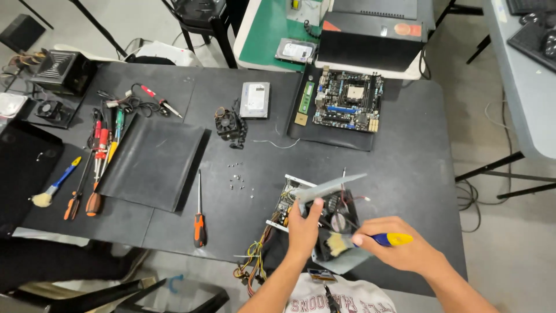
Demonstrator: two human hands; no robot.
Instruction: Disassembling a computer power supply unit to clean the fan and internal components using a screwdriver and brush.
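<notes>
From the head camera, your left hand (303,229) is closed around the edge of the opened power supply unit (315,210), thumb up against its lifted grey cover plate (330,186), holding it tilted near the front edge of the bench (405,145). Your right hand (399,250) is curled shut around the blue-and-yellow handle of a small brush (362,240), whose pale bristles touch the fan side of the unit. A bundle of coloured wires (255,258) hangs from the unit over the front edge.

Left of the unit, an orange-handled screwdriver (199,215) lies near the front edge, with loose screws (237,178) scattered between it and the unit. A motherboard (347,101) sits on a dark mat at the back edge, a hard drive (255,99) and a cooler fan (230,124) beside it. More screwdrivers (98,156) and a second brush (55,185) lie toward the left edge.
</notes>
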